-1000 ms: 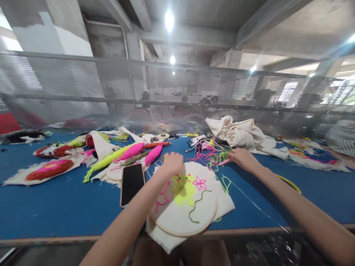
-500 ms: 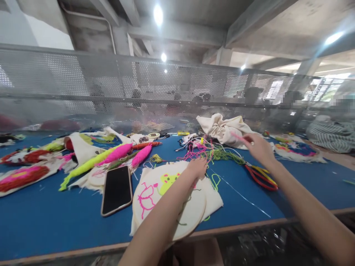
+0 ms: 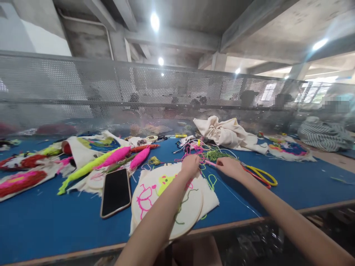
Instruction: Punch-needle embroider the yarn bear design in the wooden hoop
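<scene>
My right hand (image 3: 229, 167) is closed round a slim pink pen-shaped tool (image 3: 210, 163), its tip pointing left towards my left hand. My left hand (image 3: 190, 165) has its fingers curled at the far edge of the embroidery hoop (image 3: 202, 207); what they grip is hidden. The hoop stretches white cloth with a yellow figure (image 3: 164, 182), pink outlines (image 3: 144, 197) and dark green lines, partly covered by my left forearm. Tangled pink yarn (image 3: 197, 148) lies just beyond both hands, with green yarn (image 3: 217, 154) beside it.
Scissors with red and yellow handles (image 3: 262, 175) lie right of my right hand. A phone (image 3: 115, 193) rests left of the hoop. Pink yarn bundles (image 3: 140, 158) and embroidered pieces (image 3: 24, 181) cover the left side. Crumpled white cloth (image 3: 229, 133) sits behind, before a perforated metal screen (image 3: 155, 88).
My right hand has come down and to the left with the pink tool, close to my left hand. My left hand has shifted slightly left and its fingers are more curled.
</scene>
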A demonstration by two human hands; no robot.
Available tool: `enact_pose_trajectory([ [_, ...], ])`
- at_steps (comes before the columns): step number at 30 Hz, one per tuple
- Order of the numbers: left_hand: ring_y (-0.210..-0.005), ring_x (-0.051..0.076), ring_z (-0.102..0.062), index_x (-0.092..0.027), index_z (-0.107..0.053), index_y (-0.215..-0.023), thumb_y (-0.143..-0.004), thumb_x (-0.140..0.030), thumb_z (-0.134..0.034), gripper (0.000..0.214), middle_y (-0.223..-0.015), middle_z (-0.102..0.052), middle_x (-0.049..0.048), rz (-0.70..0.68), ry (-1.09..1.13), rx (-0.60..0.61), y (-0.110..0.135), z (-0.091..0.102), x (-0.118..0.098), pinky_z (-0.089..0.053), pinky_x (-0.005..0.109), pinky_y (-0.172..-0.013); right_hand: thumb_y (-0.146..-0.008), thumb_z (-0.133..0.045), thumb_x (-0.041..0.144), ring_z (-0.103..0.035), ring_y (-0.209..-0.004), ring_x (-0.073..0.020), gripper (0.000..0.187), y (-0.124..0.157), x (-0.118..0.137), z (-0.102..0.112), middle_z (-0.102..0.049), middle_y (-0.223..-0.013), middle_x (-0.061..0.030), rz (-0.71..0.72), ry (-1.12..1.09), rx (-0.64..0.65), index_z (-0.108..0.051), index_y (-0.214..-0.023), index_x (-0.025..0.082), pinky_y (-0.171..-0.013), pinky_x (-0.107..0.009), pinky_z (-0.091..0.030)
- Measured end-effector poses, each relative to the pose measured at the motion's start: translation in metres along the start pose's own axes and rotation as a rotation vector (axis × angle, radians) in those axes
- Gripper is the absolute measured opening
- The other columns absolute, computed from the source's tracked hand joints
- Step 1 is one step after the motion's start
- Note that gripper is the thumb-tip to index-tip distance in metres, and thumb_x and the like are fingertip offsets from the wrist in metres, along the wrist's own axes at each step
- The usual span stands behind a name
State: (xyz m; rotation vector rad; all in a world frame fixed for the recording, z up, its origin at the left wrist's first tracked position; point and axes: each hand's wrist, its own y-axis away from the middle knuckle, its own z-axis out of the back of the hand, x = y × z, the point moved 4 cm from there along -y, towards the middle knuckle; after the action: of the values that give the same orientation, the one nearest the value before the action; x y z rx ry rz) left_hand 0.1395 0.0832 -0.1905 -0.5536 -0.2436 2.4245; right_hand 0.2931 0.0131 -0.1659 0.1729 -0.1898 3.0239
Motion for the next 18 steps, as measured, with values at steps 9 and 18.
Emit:
enact_pose_trajectory([
  [9,-0.085,0.018,-0.06,-0.018,-0.063,-0.081,-0.09,-0.025,-0.03,0.034,-0.09,-0.068,0.0083,0.24,0.259,-0.155,-0.003,0.017,0.021,-0.042,0.026,-0.076,-0.081,-0.052,0.037,-0.058,-0.083,-0.02,0.02,0.003,0.005,-0.015,-0.065,-0.091,-0.0073,0.047,-0.017,0.028,-0.058,-0.086,0.018,-0.059,-0.025,-0.032],
  [18,-0.087,0.017,-0.059,-0.016,-0.064,-0.081,-0.088,-0.022,-0.034,0.031,-0.091,-0.069,0.0075,0.427,0.47,-0.269,-0.009,0.018,0.048,-0.042,0.024,-0.075,-0.084,-0.047,0.03,-0.06,-0.076,-0.017,0.017,0.009,0.023,-0.032,-0.067,-0.084,-0.0054,-0.023,-0.082,0.141,-0.059,-0.079,0.018,-0.056,-0.023,-0.032],
])
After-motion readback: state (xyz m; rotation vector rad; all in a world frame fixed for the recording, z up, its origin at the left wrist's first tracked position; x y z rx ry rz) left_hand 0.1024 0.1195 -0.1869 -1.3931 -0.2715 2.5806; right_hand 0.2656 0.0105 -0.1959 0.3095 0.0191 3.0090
